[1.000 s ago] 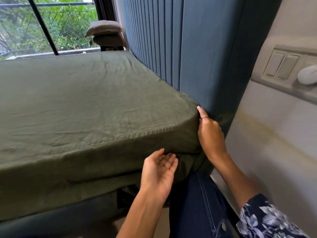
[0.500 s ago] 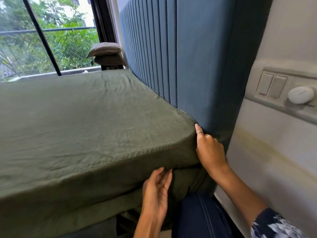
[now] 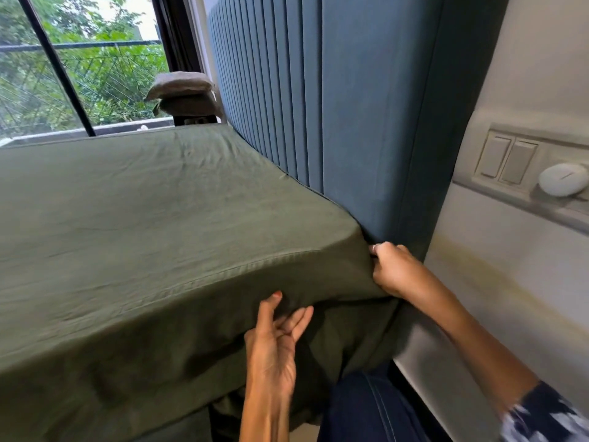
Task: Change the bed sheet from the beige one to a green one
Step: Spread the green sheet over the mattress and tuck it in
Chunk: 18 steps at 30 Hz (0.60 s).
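At 6 o'clock, nearest the camera, a leg in dark blue jeans stands against the bed. Just left of it the left hand reaches up, palm turned toward the camera, fingers loosely curled, thumb and fingertips pinching the hanging edge of the green bed sheet from beneath. Half a second ago this hand lay flatter against the cloth with straighter fingers; now it has hold of a fold.

At 4 o'clock the right arm, in a dark floral sleeve, runs up to the right hand, which is curled round the sheet at the mattress corner, knuckles out, pressed between the corner and the headboard. A moment ago its forefinger pointed up along the corner; now the fingers are tucked in.

The sheet covers the whole bed top, its long axis running from the near corner away toward 11 o'clock, its stitched hem crossing the near side from 9 to 3 o'clock.

Along the far right edge, 12 to 2 o'clock, rises the blue channelled headboard. At 3 o'clock are wall switches and a white round knob. Farthest, at 11 o'clock, grey-beige folded bedding rests on a dark stand before the window.
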{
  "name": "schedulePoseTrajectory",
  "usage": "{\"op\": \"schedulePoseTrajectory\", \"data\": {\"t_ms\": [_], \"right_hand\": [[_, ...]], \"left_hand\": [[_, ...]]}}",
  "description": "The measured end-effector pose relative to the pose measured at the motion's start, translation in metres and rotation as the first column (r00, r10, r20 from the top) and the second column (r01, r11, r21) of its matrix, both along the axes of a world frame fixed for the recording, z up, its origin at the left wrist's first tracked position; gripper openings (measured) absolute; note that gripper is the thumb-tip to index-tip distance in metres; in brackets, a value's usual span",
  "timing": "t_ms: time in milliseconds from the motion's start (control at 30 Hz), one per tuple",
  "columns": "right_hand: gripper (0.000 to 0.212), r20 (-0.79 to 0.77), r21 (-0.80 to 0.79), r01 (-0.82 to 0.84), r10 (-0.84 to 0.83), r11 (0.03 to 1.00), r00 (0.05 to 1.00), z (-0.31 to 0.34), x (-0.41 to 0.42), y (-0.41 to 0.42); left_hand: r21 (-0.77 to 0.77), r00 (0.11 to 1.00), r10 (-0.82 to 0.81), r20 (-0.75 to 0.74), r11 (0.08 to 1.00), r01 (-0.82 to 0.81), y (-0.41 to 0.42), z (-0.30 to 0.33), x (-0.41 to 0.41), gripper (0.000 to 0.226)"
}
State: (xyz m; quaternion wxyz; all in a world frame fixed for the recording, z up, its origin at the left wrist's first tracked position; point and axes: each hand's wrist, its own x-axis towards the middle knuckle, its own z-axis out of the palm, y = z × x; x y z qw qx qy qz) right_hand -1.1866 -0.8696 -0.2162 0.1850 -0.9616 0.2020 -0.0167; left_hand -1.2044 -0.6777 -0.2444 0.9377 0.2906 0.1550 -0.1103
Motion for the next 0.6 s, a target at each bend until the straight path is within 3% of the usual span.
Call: {"op": "schedulePoseTrajectory", "data": {"t_ms": [67,167,300,333,433,567,600], "right_hand": [[0.026,-0.039,0.026,0.013,-0.012,1.000,0.999,0.001,0.007,-0.004],[0.028,-0.219,0.016,0.022,-0.018,1.000,0.976,-0.004,0.025,0.001],[0.029,-0.255,-0.002,0.055,-0.054,0.998,0.965,-0.032,0.020,0.007],[0.029,-0.248,-0.012,0.073,-0.073,0.997,0.966,-0.039,0.016,0.010],[0.030,-0.161,-0.042,0.146,-0.151,0.988,0.975,-0.048,0.011,0.017],[0.046,-0.105,0.106,0.281,-0.270,0.954,0.957,-0.063,0.001,0.008],[0.054,-0.069,0.154,0.327,-0.320,0.933,0.945,-0.069,-0.002,0.006]], "left_hand": [[0.016,1.000,0.019,-0.013,1.000,-0.018,-0.002,0.005,0.006,0.028],[0.076,0.997,0.023,-0.076,0.997,-0.017,-0.002,0.001,0.013,0.031],[0.040,0.992,0.004,-0.129,0.999,0.001,-0.005,-0.024,0.009,0.095],[0.029,0.988,-0.016,-0.154,0.999,0.021,-0.004,-0.032,0.007,0.093],[0.029,0.973,-0.102,-0.209,0.994,0.110,-0.001,-0.040,-0.001,0.047],[0.012,0.960,-0.211,-0.183,0.976,0.217,0.006,-0.039,-0.010,0.082],[0.043,0.952,-0.251,-0.177,0.964,0.262,0.010,-0.036,-0.011,0.077]]}}
